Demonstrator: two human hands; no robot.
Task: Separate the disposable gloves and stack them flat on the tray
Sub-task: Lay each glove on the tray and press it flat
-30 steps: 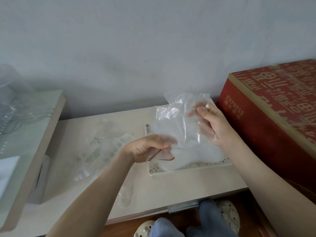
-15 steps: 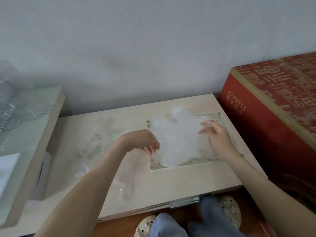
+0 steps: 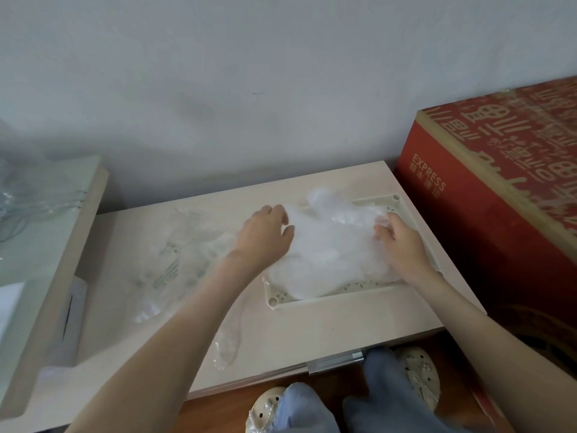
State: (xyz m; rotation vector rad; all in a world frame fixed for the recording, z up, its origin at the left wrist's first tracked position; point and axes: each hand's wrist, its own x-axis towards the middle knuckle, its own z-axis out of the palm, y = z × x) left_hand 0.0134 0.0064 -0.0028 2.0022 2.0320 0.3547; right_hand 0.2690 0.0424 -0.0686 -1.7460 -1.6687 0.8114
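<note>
A cream tray [image 3: 315, 302] lies on the low table, right of the middle. A pile of clear disposable gloves [image 3: 331, 245] rests flat in it and covers most of its floor. My left hand [image 3: 265, 235] lies on the pile's left edge, fingers spread and pressing down. My right hand [image 3: 398, 242] is on the pile's right side, fingertips curled onto the plastic near the tray's far right corner. A clear plastic bag with green print [image 3: 175, 264] lies on the table left of the tray, with more clear gloves around it.
A red cardboard box [image 3: 487, 195] stands against the table's right side. A glass-topped cabinet [image 3: 40, 232] holding clear plastic stands at the left. The wall runs close behind. My feet in pale shoes [image 3: 415, 373] are below the table's front edge.
A second ago both hands held a glove up in the air above the tray. They lowered it onto the pile, and now both hands rest on the pile, spread further apart.
</note>
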